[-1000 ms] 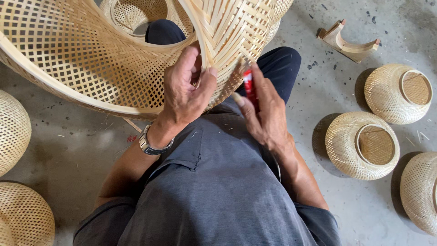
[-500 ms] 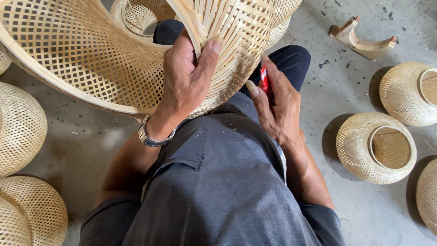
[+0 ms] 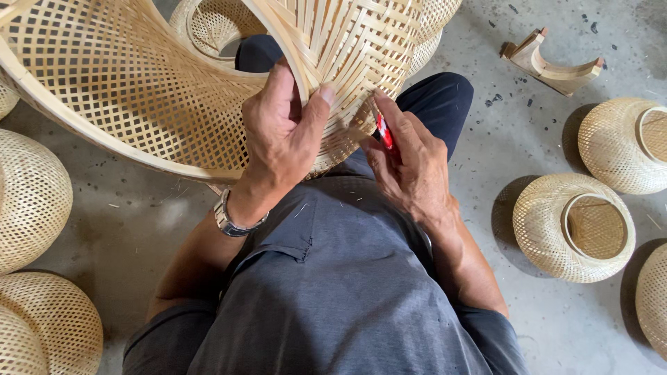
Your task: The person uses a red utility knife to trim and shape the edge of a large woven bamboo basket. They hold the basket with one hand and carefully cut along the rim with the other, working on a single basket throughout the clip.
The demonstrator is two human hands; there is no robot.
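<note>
Over the lap, left hand (image 3: 281, 135) clamped on a woven basket (image 3: 139, 90) rim, right hand (image 3: 410, 163) closed around a red tool (image 3: 383, 132) against the weave, smaller baskets (image 3: 573, 226) sat on concrete floor (image 3: 500, 149).

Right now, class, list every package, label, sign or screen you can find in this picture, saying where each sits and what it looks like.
None: no package, label, sign or screen is in view.
Nearest to one: a small red tool in the right hand, held against the woven bamboo basket that the left hand steadies; no marking can be made out on it.
</note>
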